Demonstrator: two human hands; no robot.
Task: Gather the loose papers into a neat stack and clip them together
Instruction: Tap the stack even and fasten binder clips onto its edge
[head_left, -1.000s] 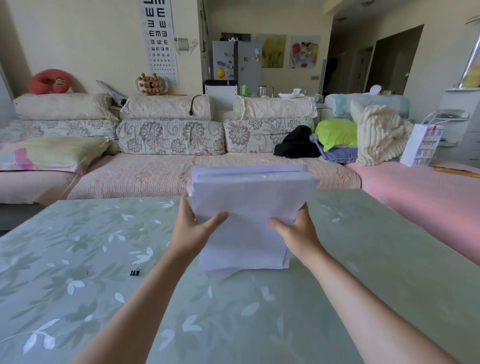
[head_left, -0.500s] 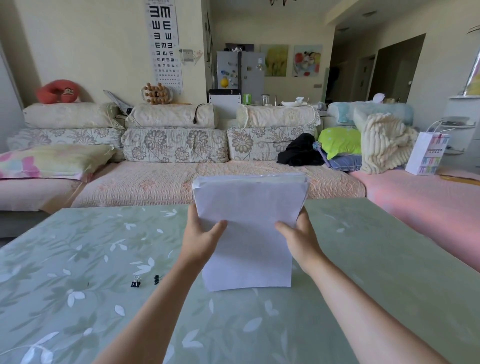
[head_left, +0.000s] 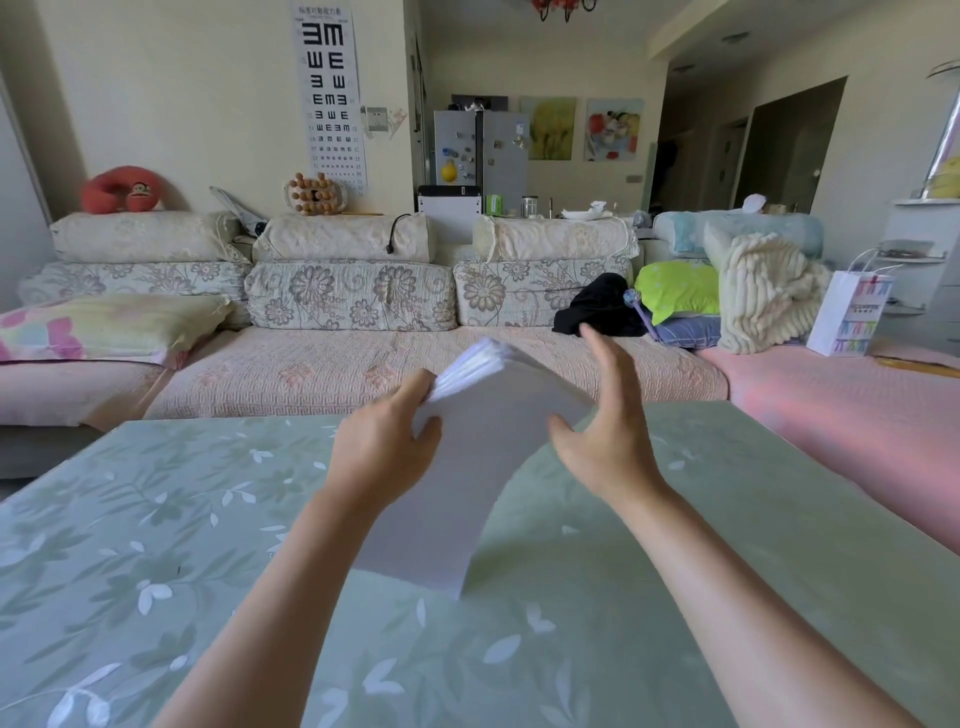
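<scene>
Two hands attend one paper stack (head_left: 467, 467), but only the left hand (head_left: 384, 457) truly holds it, fingers and thumb curled round the stack's upper left edge. The right hand (head_left: 608, 431) is spread with straight fingers just beside the stack's right edge, and whether its thumb touches paper I cannot tell. The stack stands tilted over the green table (head_left: 130, 519), its lowest corner down at the tabletop, its top edge fanned into separate sheets. That fanning is the risk, I judge: gripped on one side only, sheets could slide askew or spill rightward, and weight on the low corner could bend it. Beyond the stack runs a flowered sofa (head_left: 337, 296), with a black garment (head_left: 597, 306) and a lime pillow (head_left: 675, 288) to the stack's far right. No clip shows in view; the left forearm, below the stack, hides some tabletop, so a clip may lie behind it
</scene>
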